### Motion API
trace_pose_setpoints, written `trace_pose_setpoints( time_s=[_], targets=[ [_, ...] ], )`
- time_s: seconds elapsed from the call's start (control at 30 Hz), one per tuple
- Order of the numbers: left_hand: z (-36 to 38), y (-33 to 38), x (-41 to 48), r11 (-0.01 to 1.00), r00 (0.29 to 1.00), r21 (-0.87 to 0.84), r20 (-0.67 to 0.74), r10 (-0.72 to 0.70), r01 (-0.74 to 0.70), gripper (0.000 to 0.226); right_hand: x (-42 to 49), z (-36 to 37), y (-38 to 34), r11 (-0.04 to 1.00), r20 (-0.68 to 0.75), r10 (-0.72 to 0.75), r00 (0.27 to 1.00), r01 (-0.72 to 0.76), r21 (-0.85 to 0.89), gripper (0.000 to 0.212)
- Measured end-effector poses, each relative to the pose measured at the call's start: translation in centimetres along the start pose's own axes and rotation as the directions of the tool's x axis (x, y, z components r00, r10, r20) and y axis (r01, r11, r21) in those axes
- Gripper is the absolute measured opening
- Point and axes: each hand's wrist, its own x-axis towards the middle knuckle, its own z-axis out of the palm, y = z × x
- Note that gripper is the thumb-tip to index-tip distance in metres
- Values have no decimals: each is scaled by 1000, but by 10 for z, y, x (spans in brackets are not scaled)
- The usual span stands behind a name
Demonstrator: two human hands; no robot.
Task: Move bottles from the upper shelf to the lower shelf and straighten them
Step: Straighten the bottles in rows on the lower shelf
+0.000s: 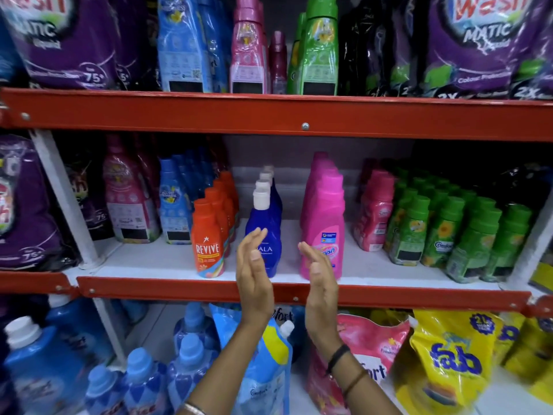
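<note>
On the middle shelf [167,260] stand a row of orange Revive bottles [207,241], a row of dark blue bottles with white caps [267,226] and a row of pink Vanish bottles [324,226]. My left hand [253,274] is raised flat, fingers apart, in front of the front blue bottle's left side. My right hand [318,275] is raised flat between the blue and pink rows, in front of the pink bottle. Neither hand holds anything. On the upper shelf [305,115] stand blue, pink, maroon and green bottles [320,52].
Purple detergent pouches [59,40] fill the shelf ends. Small pink bottles [374,217] and green bottles [443,232] stand right of the Vanish row. Below are blue bottles [137,381], refill pouches [371,348] and yellow bags [452,360]. A white upright post [62,199] divides the left bay.
</note>
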Motion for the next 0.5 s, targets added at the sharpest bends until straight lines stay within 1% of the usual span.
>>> trace_pose_setpoints(
  time_s=[0.07, 0.1, 0.17, 0.27, 0.4, 0.5],
  targets=[
    [-12, -6, 14, 997, 998, 15, -2, -71, 71, 39, 7, 19, 3, 997, 36, 75, 997, -75, 3, 53],
    [-17, -10, 20, 993, 993, 17, 20, -114, 113, 41, 11, 27, 4, 993, 47, 119, 992, -119, 10, 53],
    [-25, -18, 30, 982, 977, 29, 100, -190, 188, 46, 21, 40, 7, 977, 62, 208, 976, -210, 45, 51],
    [-33, -26, 36, 963, 936, 33, 228, -268, 268, 53, 33, 49, 8, 939, 97, 311, 945, -322, 119, 66],
    [-38, -20, 37, 956, 912, 72, 285, -294, 285, 62, 33, 49, 5, 934, 94, 325, 941, -335, 122, 60],
    [-41, -14, 37, 951, 899, 73, 311, -307, 300, 67, 33, 48, 7, 935, 93, 320, 943, -330, 128, 72]
  ],
)
